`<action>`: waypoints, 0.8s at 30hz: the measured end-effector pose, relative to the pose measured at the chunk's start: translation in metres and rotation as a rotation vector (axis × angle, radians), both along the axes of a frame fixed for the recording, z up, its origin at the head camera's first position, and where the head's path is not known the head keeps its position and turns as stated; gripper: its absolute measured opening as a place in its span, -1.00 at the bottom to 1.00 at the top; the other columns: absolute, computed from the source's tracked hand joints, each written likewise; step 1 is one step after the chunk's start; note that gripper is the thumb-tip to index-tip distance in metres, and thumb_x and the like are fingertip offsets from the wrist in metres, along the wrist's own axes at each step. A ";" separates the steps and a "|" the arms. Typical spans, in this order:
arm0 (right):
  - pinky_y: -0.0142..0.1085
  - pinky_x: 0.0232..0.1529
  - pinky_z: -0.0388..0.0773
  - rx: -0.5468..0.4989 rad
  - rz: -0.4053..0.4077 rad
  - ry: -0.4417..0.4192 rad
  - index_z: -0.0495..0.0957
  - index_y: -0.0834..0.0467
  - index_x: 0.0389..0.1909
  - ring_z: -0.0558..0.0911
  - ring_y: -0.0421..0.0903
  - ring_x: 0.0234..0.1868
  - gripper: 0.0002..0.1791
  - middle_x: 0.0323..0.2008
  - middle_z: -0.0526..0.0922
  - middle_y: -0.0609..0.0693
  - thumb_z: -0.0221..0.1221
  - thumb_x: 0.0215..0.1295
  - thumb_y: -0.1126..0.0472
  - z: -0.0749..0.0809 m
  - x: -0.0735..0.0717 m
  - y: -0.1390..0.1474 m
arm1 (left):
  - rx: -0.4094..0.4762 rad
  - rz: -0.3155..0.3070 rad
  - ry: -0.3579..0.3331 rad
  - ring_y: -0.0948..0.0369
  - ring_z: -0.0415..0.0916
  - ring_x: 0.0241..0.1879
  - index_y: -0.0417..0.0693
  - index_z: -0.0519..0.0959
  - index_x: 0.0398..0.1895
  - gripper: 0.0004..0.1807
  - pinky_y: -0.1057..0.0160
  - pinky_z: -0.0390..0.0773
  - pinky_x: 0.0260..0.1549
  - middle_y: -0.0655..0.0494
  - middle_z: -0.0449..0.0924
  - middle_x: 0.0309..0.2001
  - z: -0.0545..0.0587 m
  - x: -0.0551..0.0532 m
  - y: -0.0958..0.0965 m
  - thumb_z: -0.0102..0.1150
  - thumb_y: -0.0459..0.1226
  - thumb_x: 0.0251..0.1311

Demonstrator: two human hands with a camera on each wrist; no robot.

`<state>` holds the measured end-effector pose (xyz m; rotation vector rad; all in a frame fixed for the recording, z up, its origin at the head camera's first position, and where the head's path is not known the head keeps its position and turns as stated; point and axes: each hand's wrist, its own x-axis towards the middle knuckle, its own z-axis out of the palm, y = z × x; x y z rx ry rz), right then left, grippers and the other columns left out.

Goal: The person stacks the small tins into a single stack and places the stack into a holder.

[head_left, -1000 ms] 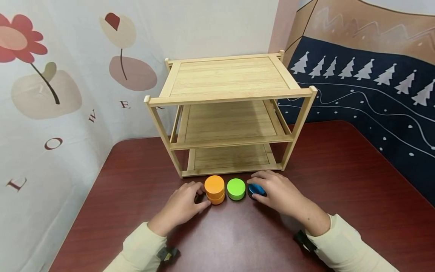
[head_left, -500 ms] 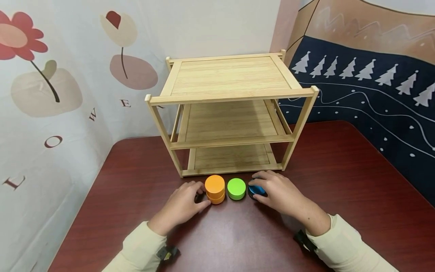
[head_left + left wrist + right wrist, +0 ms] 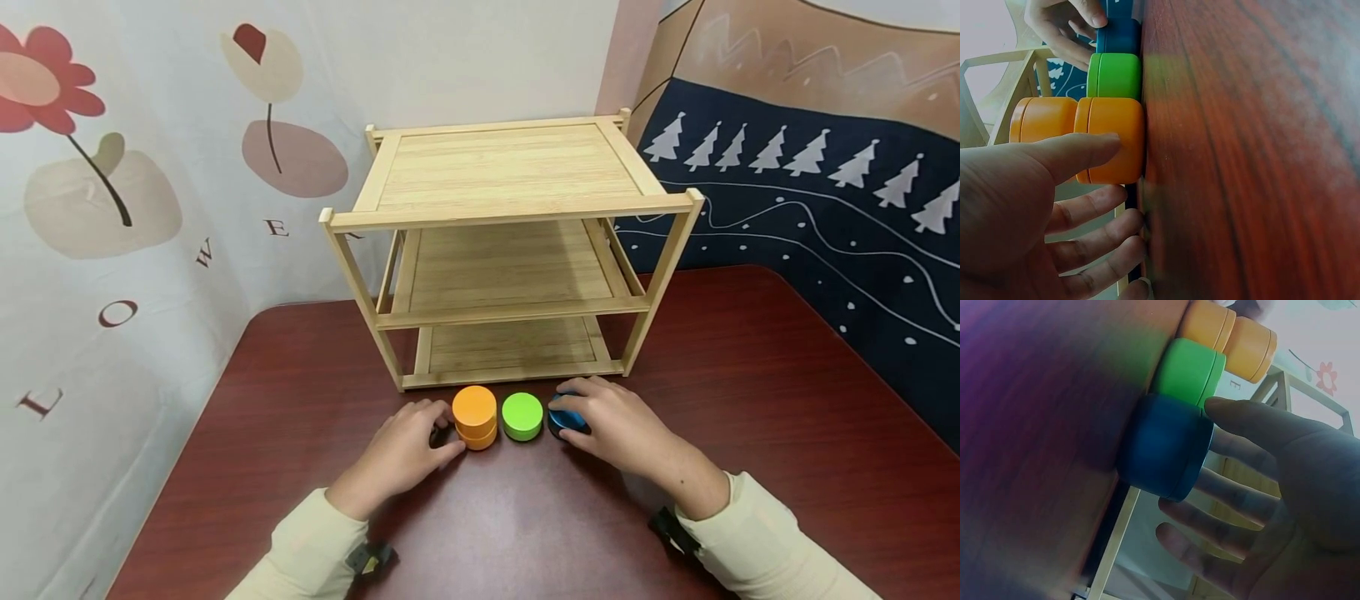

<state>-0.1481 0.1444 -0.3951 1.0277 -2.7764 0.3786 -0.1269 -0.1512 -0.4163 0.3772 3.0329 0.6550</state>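
Observation:
Two orange lidded round jars stand stacked, the upper orange jar (image 3: 475, 407) on the lower orange jar (image 3: 1116, 144). My left hand (image 3: 405, 446) rests at their left side, thumb in front, fingers loosely bent and apart from the stack in the left wrist view. Right of the stack is a green round jar (image 3: 522, 415). A dark blue round jar (image 3: 1163, 447) stands next to it, partly covered in the head view by my right hand (image 3: 618, 425). The right thumb lies at the blue lid's edge, with relaxed fingers beyond the jar; whether they touch it I cannot tell.
A three-tier wooden shelf (image 3: 517, 315) stands right behind the jars on the reddish-brown table (image 3: 495, 533). Patterned cloth (image 3: 480, 58) hangs behind and at both sides. Each wrist carries a dark strap-mounted device (image 3: 372, 559).

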 end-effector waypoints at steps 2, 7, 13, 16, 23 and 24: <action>-0.06 -0.04 0.64 0.000 -0.001 -0.004 0.72 0.01 -0.04 0.66 0.01 0.06 -0.66 0.06 0.66 0.03 0.44 0.15 0.08 0.000 0.000 0.000 | 0.000 0.000 -0.003 0.11 0.55 -0.09 -0.02 0.61 -0.16 -0.63 -0.12 0.52 -0.05 0.19 0.59 -0.27 0.000 0.000 0.000 0.46 -0.04 0.08; -0.07 -0.06 0.64 -0.005 0.001 -0.014 0.72 0.01 -0.03 0.66 0.02 0.06 -0.66 0.07 0.66 0.03 0.45 0.14 0.10 0.000 0.000 0.000 | 0.002 0.000 0.000 0.12 0.55 -0.10 -0.02 0.61 -0.17 -0.64 -0.11 0.52 -0.06 0.19 0.60 -0.27 -0.001 0.000 0.000 0.46 -0.04 0.07; -0.04 -0.05 0.64 0.000 -0.005 -0.029 0.72 0.00 -0.02 0.66 0.05 0.09 -0.66 0.10 0.65 0.05 0.44 0.15 0.12 0.000 0.000 0.000 | 0.001 -0.004 0.011 0.13 0.55 -0.13 -0.01 0.61 -0.18 -0.65 -0.09 0.53 -0.08 0.19 0.59 -0.29 -0.001 0.000 0.000 0.47 -0.05 0.06; -0.05 -0.06 0.65 0.000 -0.008 -0.045 0.71 0.01 0.00 0.67 0.05 0.09 -0.65 0.11 0.65 0.06 0.43 0.17 0.13 0.000 0.000 0.000 | 0.000 -0.007 0.015 0.12 0.55 -0.12 -0.01 0.61 -0.19 -0.65 -0.09 0.53 -0.09 0.18 0.60 -0.29 -0.001 0.000 0.000 0.47 -0.06 0.06; -0.11 -0.12 0.66 -0.006 -0.014 -0.082 0.69 0.03 0.05 0.69 0.02 0.05 -0.63 0.14 0.63 0.08 0.42 0.19 0.15 0.000 0.000 0.000 | -0.003 -0.007 0.017 0.11 0.56 -0.11 -0.01 0.60 -0.19 -0.65 -0.11 0.53 -0.08 0.18 0.60 -0.28 0.000 0.000 0.000 0.47 -0.06 0.06; -0.12 -0.14 0.66 -0.007 -0.014 -0.086 0.69 0.02 0.05 0.70 0.02 0.04 -0.62 0.15 0.62 0.08 0.42 0.19 0.15 0.000 0.000 0.000 | -0.002 -0.007 0.017 0.11 0.56 -0.11 -0.01 0.60 -0.19 -0.65 -0.11 0.53 -0.07 0.18 0.60 -0.28 0.000 0.000 0.000 0.47 -0.06 0.06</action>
